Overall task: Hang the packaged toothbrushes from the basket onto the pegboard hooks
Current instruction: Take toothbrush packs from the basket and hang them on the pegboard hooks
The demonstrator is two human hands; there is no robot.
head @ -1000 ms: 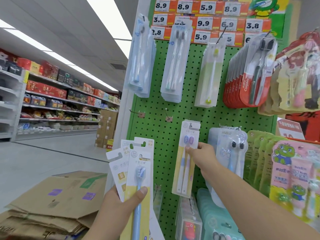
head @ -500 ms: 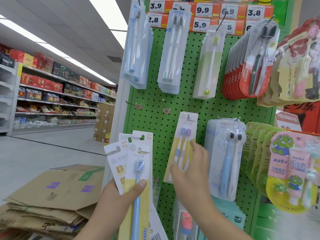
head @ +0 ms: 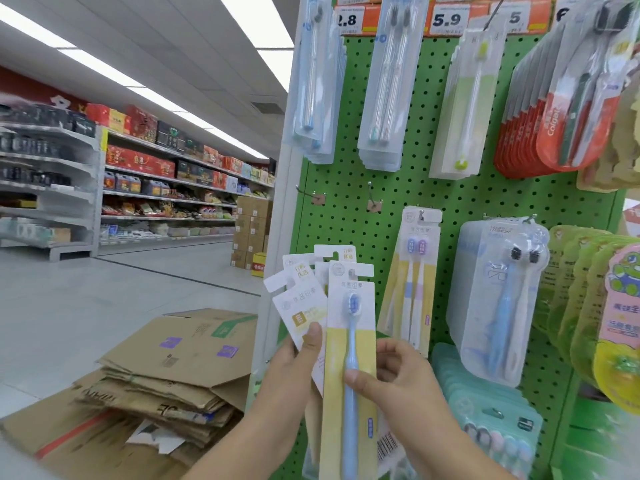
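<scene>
- Since a moment ago the right hand [head: 398,372] has left the twin-brush pack [head: 410,282], which now hangs on its hook low on the pegboard [head: 349,216], and has come back to the fan of packs.
- Largest in sight, that green pegboard carries full hooks along its top row, while two bare hooks [head: 372,194] stick out just left of the hung twin pack, so there is room for more.
- Down on the floor to the left lies a stack of flattened cartons [head: 166,372]; I cannot see the basket anywhere.
- Held up in front of the board is a fan of several carded toothbrush packs [head: 304,306], gripped from below by the left hand [head: 294,368], thumb pressed on the cards.
- Frontmost is the blue-brush pack [head: 351,341]; the right hand pinches it, thumb across the handle and fingers curled behind the card's edge.
- By my reckoning one pack is hung and several remain in hand; the blue one looks next.
</scene>
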